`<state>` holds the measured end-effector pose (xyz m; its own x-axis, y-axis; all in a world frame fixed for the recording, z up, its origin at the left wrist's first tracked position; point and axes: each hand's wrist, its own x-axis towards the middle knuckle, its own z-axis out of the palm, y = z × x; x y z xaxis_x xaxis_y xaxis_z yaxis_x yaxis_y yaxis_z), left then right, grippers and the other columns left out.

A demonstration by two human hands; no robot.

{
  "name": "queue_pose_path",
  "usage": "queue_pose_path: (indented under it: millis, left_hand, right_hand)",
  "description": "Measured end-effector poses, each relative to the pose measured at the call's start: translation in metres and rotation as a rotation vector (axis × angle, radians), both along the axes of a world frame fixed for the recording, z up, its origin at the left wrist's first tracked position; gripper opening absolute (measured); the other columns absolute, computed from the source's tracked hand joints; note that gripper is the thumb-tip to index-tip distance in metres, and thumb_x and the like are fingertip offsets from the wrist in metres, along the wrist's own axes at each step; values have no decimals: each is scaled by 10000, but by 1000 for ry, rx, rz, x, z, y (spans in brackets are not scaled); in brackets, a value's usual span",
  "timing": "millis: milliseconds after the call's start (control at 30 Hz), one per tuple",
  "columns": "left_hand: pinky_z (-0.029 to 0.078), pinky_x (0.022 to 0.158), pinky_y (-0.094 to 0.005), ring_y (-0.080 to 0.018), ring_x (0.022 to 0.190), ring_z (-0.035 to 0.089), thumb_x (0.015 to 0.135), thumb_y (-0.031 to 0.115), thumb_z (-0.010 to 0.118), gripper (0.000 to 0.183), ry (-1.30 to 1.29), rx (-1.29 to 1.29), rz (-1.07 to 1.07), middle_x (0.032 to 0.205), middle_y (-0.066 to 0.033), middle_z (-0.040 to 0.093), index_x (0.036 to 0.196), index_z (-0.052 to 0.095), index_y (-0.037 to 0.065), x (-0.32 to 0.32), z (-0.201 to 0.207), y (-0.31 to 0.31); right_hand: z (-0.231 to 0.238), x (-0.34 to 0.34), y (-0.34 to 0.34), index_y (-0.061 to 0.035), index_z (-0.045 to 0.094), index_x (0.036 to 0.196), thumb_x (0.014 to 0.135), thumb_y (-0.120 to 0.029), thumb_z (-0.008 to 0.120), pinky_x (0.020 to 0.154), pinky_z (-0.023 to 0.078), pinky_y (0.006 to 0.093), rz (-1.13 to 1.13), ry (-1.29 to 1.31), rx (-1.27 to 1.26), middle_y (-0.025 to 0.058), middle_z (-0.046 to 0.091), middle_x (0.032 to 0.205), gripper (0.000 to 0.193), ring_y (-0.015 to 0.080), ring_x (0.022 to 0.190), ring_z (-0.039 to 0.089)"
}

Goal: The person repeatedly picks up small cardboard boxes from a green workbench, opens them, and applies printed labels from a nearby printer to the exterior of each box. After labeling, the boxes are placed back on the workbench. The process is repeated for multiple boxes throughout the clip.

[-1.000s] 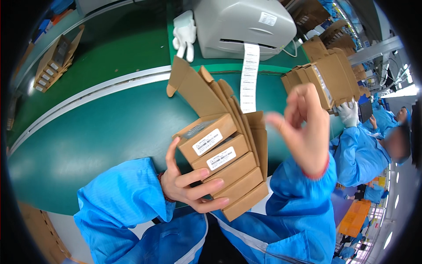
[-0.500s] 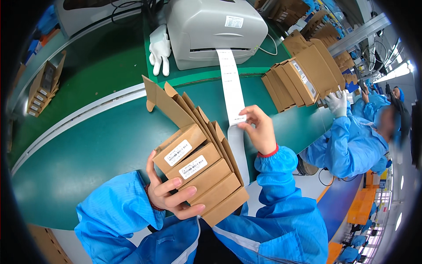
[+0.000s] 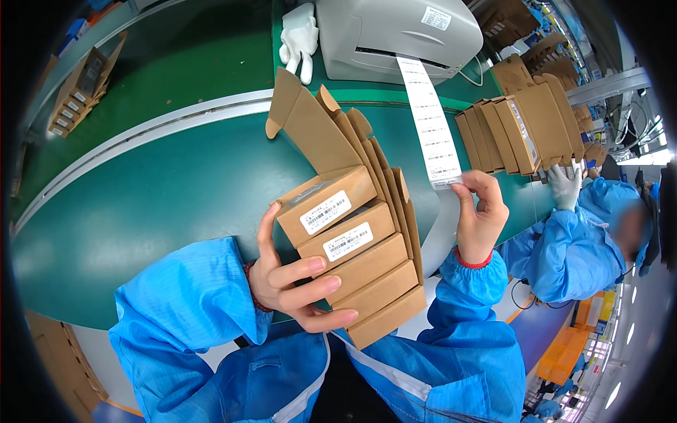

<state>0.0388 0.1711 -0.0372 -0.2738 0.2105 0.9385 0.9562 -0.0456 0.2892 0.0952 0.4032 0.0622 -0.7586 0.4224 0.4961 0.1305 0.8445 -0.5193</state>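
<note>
Nearest us, in front of the blue jacket point(image 3: 451, 381), five boxes point(image 3: 370, 264) stand side by side in a slanting row, with their flaps point(image 3: 303, 116) open and fanned away. We cannot tell whether the row rests on the bench or hangs in the grip.

The left hand point(image 3: 285, 289) is partly open, fingers spread and curled around the boxes; its thumb is hidden. We judge that the spread keeps the row squeezed together. The narrow ends tilt up towards us, probably so they are easy to see and reach; white labels point(image 3: 328, 213) sit on the two farthest, while the three nearest show bare card.

To the right, the right hand point(image 3: 482, 222) is nearly closed, thumb and forefinger pinching the free end of a white strip point(image 3: 431, 130). The strip stretches fairly straight back to the printer point(image 3: 395, 32), which seems placed to feed towards the worker.

Beneath lies the green bench point(image 3: 176, 204). Farther off, a white glove point(image 3: 299, 39) lies left of the printer, more cartons point(image 3: 518, 127) stand to its right, and beyond them we see a co-worker point(image 3: 564, 240) in blue.
</note>
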Motion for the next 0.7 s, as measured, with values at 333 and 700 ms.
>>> queue_pose_path:
  millis: [333,700]
  left_hand:
    - [277,858,-718,-176,1119,358,814,400,502,257,-12,-10,-13,1060,-6,399,1067,457,388,-5,3,3]
    - [285,850,-717,-172,1107,375,812,371,524,267,-26,22,-1,1058,-6,403,1070,457,384,-4,1,11]
  right_hand:
    - [3,-6,7,0,593,802,725,84,583,614,453,253,-13,-29,181,107,598,722,115,210,662,596]
    - [65,6,-80,-13,599,749,673,28,673,476,390,219,385,-302,-342,69,569,705,113,128,548,510]
